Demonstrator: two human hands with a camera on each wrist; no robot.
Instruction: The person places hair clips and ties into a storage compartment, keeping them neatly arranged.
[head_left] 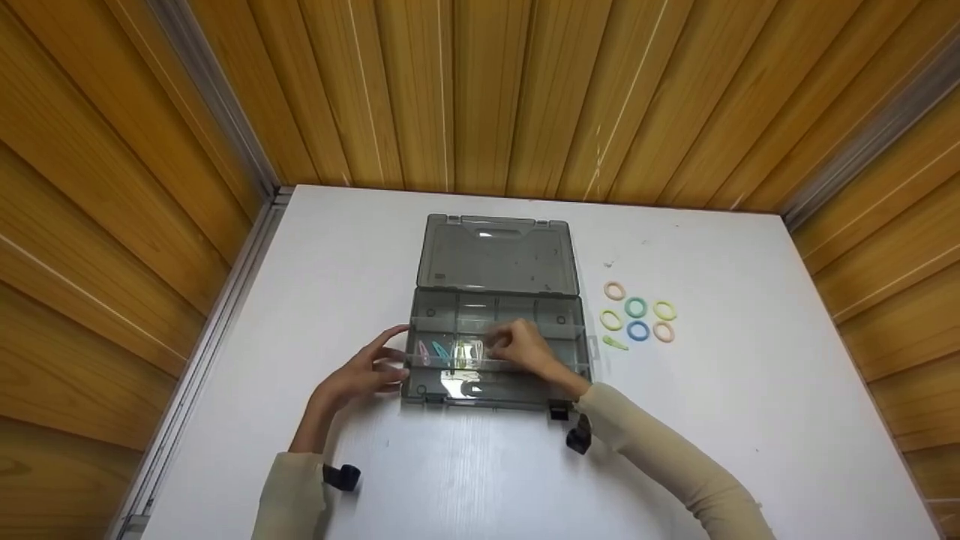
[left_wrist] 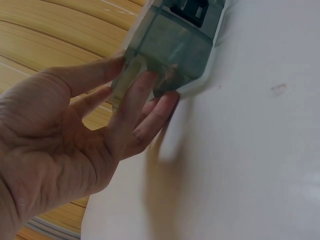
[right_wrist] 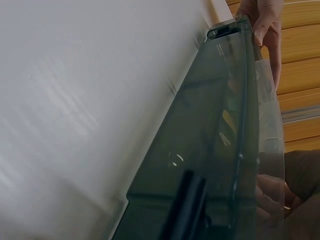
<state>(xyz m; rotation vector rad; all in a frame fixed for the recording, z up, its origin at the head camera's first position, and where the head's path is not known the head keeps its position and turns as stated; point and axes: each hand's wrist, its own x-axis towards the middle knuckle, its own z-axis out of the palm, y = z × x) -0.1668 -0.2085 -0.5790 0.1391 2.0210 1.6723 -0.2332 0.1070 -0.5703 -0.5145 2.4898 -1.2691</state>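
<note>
A smoky grey plastic storage box (head_left: 499, 384) lies on the white table with its lid (head_left: 495, 259) folded back. My left hand (head_left: 365, 375) holds the box's left side, its fingers and thumb spread about the wall near the corner. In the middle row of compartments lie a pink hair clip (head_left: 424, 353), a teal hair clip (head_left: 440, 351) and a yellow hair clip (head_left: 461, 355). Over that row my right hand (head_left: 525, 346) is bent down with thumb and fingertips together, pinching what looks like a hair clip, mostly hidden by the fingers.
To the right of the box lie several coloured rings, among them a blue ring (head_left: 638, 331) and a teal ring (head_left: 636, 307). A lime-green hair clip (head_left: 615, 343) lies just below them. Clear dividers (head_left: 566, 328) stand above the compartments. Wood-panelled walls (head_left: 487, 97) border the table.
</note>
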